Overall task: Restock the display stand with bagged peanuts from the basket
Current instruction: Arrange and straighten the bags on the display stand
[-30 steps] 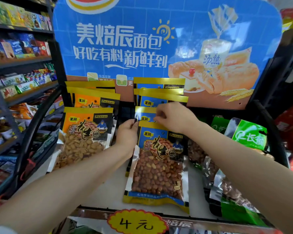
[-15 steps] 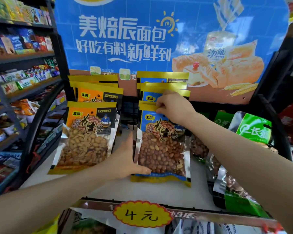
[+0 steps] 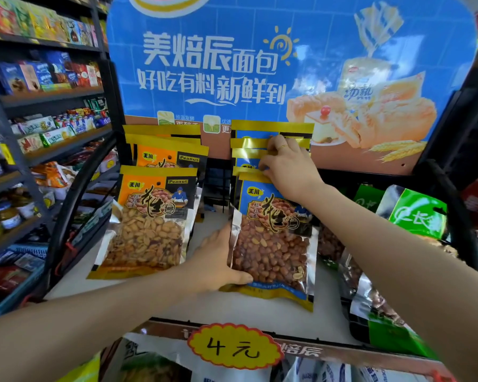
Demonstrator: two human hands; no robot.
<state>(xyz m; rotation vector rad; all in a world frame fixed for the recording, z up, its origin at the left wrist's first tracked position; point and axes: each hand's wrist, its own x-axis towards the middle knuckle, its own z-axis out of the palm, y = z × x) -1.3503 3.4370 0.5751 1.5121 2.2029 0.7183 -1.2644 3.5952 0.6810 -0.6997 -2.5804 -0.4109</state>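
Shop aisle, snack shelving [image 3: 39, 128] on left packed with boxed and bagged goods. Big blue bread poster [image 3: 287, 64] backs the display stand [image 3: 232, 307], pale shelf board, yellow "4 元" price tag [image 3: 233, 346] on its front rail. 3 rows on the shelf: orange peanut bags [image 3: 149, 221] left, blue peanut bags [image 3: 271, 150] middle, green bags [image 3: 417, 213] right, all holding nuts behind clear windows. Front blue bag [image 3: 271, 244] leans upright on the middle row, red-skinned peanuts inside. Left hand [image 3: 218, 260] grips its lower left edge, thumb curled across the front. Right hand [image 3: 287, 166], ring on 1 finger, pinches its top edge with bent fingers against the bags behind.
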